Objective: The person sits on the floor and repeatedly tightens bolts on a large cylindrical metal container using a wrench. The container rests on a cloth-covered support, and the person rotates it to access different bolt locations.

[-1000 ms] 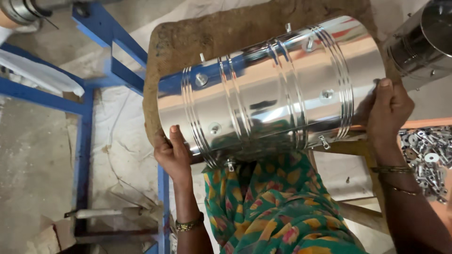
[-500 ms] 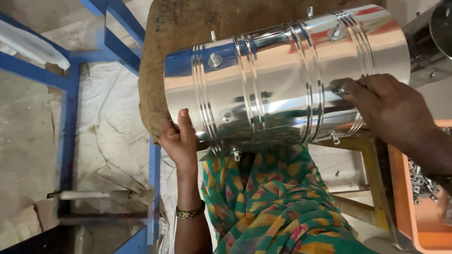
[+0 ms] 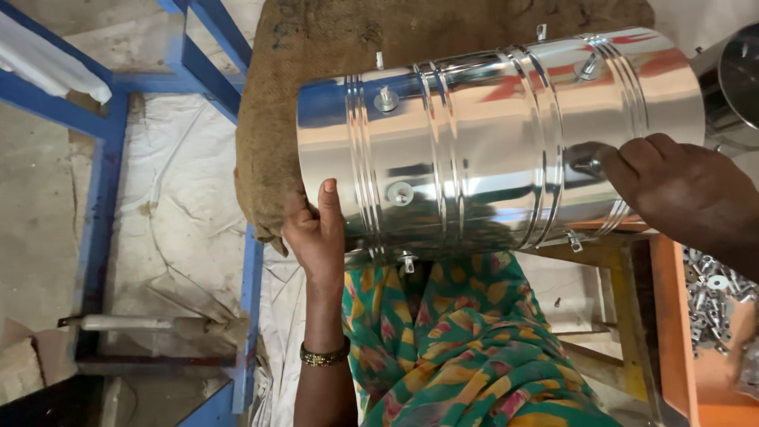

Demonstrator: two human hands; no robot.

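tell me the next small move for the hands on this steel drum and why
Probably a small roll of the steel drum toward the body. The right hand rests on its top near a fitted bolt, the left hand cups the near end from below, and the drum lies on its side against the burlap pad. More bolts ring the shell, so turning would bring the next one up.

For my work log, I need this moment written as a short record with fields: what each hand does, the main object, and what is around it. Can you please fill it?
main object: shiny steel drum, lying on its side, ribbed, with small bolts on its wall
under it: brown burlap sack
left hand: pressed flat against the drum's left end
right hand: on the drum's right part, fingers at a small fitting
right of the person: orange tray holding small metal hardware
left of the person: blue metal frame
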